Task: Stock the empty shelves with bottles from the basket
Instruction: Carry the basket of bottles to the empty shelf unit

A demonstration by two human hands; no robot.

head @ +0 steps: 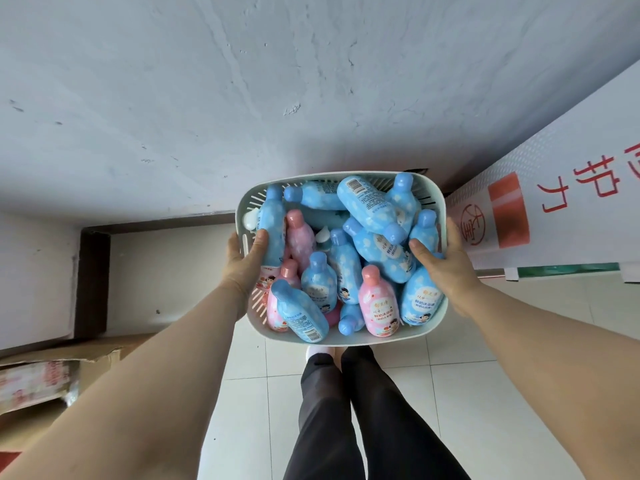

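We are carrying the basket [341,337] out in front of us, above the tiled floor [485,393]. Our left hand [244,261] grasps its rim at 9 o'clock and our right hand [446,265] grasps it at 3 o'clock. Each thumb hooks over the rim onto the load. The bottles [346,265] lie heaped inside, mostly blue with a few pink, and none is on a shelf yet.

The step in hand looks like bringing the basket to the shelving. To do it well we should hold the basket level, since the blue bottle [370,206] at its 12 o'clock rides high on the pile and could roll off. Setting the basket down before picking would free a hand.

The white shelf unit [561,188] stands at 2 o'clock (we see only its printed side panel, not the shelves), with its corner just beside the basket's far right rim. The wall [242,98] closes off 12 o'clock. A cardboard box [59,372] sits at 8 o'clock. Open floor lies at 4 and 5 o'clock, so we would turn that way.
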